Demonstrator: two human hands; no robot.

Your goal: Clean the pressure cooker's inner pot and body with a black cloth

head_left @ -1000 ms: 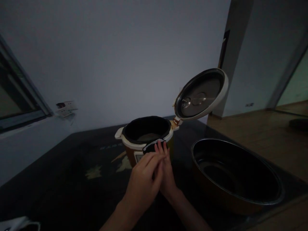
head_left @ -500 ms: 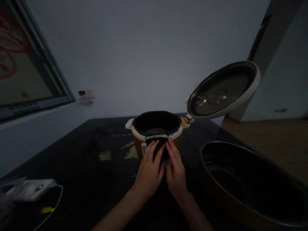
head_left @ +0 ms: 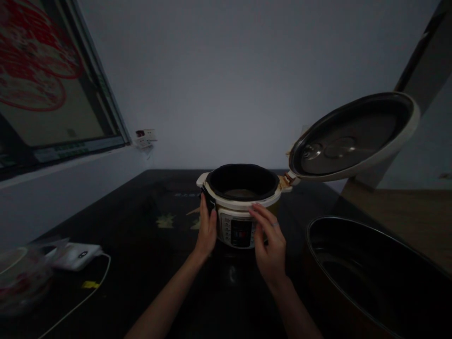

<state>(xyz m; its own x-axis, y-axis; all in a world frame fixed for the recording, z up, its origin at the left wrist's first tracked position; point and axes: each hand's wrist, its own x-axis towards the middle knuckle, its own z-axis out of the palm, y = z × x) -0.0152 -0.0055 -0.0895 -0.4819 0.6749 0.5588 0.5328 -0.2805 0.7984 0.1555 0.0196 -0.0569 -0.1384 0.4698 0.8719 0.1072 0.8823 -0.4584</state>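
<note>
Head view has your cooker (head_left: 243, 205) upright on the tabletop (head_left: 226, 301), straight ahead of you, with a big dark pan (head_left: 339, 301) near it on your right. As for progress, the lid (head_left: 353, 136) is already up, and I'd call the work on the outside partway; can't tell how much of that's left. Your left hand (head_left: 206, 230) is pretty flat, fingers stretched, against a dark cloth-like piece (head_left: 209, 200) on the cooker's left side, though I can't tell if it's actually gripping it. Right hand (head_left: 271, 245) is loosely half open, fingertips by the front rim, nothing visible in it. Control panel (head_left: 241, 232) points at you, hinge (head_left: 287, 180) off to your right, and the round body's axis runs straight up.
</note>
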